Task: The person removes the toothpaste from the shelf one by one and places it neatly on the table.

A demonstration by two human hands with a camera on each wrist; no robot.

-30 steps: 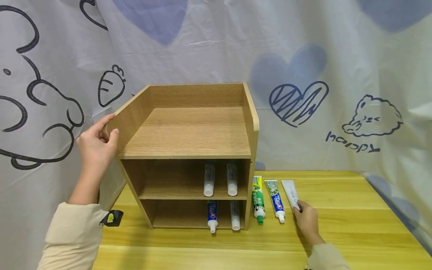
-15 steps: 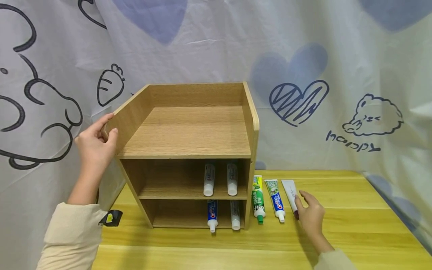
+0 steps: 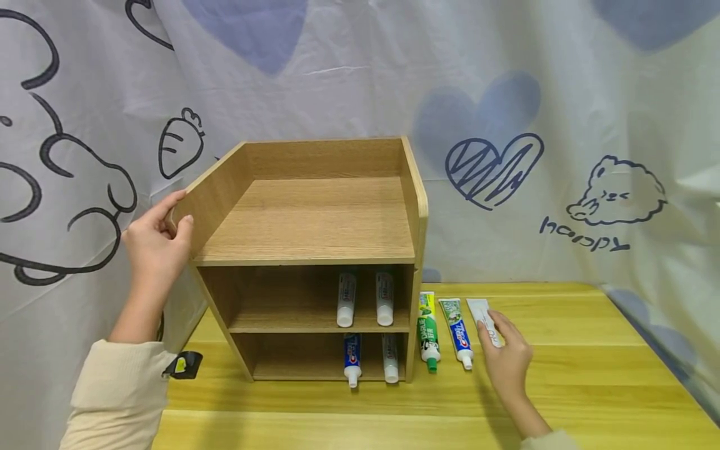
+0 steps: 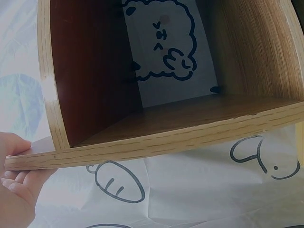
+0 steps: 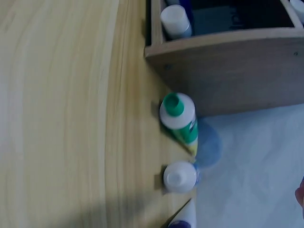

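Observation:
A wooden shelf unit (image 3: 332, 219) stands on the table, and my left hand (image 3: 157, 244) pinches the front edge of its left side panel between thumb and fingers. On the right, my right hand (image 3: 509, 359) is over a white toothpaste tube (image 3: 478, 307), its thumb to the tube's left and its fingers spread to the right. The tube's dark purple cap (image 5: 180, 223) shows at the bottom of the right wrist view. Left of it lie a blue and green toothpaste tube (image 3: 458, 328) and a green and yellow toothpaste tube (image 3: 428, 325), caps toward me.
Two white tubes (image 3: 385, 300) lie on the middle shelf. Below, a blue tube (image 3: 352, 356) and a white tube (image 3: 390, 359) stick out slightly at the front. A printed curtain (image 3: 349, 94) hangs behind the yellow wood-grain table (image 3: 590, 375).
My right hand has moved from the capped end of the white tube up along it, opening on the way and coming over the tube. My left hand keeps hold of the shelf panel.

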